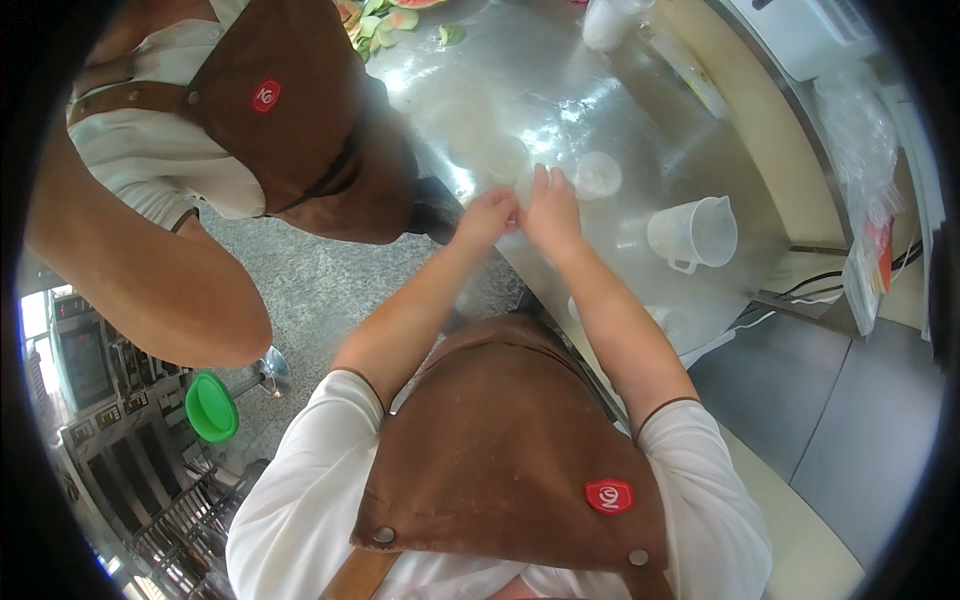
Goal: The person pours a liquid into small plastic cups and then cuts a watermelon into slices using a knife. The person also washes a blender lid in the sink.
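Observation:
My two hands meet over the near left edge of a metal counter [560, 85]. My left hand [489, 216] is closed, its fingertips pressed together beside the right hand; what they pinch is too small to tell. Close against it, my right hand [552, 212] curls around a clear round plastic container [525, 184], largely hidden by its fingers. Just beyond stands another clear round container [506, 157]. Right of my right hand sits a translucent round tub [598, 176] with something whitish in it. Farther right is a clear plastic measuring jug [692, 235], its handle toward me.
At the left a person in a brown apron [300, 120] stands against the counter, one bent arm [150, 270] reaching across. Fruit rinds [385, 25] lie at the far left. Stacked clear cups [608, 22] stand at the back. A plastic bag [862, 150] hangs right. A green bowl-shaped thing [211, 407] is lower left.

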Tool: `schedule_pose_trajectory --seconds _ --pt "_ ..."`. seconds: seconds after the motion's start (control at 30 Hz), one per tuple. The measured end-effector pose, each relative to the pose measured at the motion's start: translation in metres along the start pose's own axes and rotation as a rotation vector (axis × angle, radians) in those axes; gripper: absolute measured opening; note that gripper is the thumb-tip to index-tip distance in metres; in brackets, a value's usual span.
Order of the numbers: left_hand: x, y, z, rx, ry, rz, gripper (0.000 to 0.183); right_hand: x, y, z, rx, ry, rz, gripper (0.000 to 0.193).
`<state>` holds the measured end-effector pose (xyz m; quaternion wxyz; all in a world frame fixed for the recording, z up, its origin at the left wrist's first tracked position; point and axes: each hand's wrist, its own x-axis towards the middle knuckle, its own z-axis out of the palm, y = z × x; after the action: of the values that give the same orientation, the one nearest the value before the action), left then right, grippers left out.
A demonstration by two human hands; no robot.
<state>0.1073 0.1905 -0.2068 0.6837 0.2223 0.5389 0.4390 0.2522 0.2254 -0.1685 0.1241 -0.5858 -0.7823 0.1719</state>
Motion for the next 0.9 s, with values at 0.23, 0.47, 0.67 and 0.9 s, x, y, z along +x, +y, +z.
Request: schedule_pose_trajectory --seconds 0.23,0.47,0.67,0.9 --pt "-0.018 -0.015 -0.035 0.258 -0.036 0.054 0.017 -0.026 -0.025 0.004 -0.048 -0.089 -0.070 0.079" --pt "-0.039 -0.013 -0.033 0.370 0.041 0.232 0.046 -0.037 -0.035 0.017 -0.181 -0.099 -0.110 0.073" --pt "-0.025 -0.027 -0.047 0.424 -0.050 0.271 0.057 -0.038 -0.032 0.026 -0.175 -0.074 -0.108 0.067" --pt "-0.028 -0.031 -0.050 0.348 -0.120 0.257 0.059 -0.039 -0.030 0.031 -0.182 0.001 -0.142 0.067"
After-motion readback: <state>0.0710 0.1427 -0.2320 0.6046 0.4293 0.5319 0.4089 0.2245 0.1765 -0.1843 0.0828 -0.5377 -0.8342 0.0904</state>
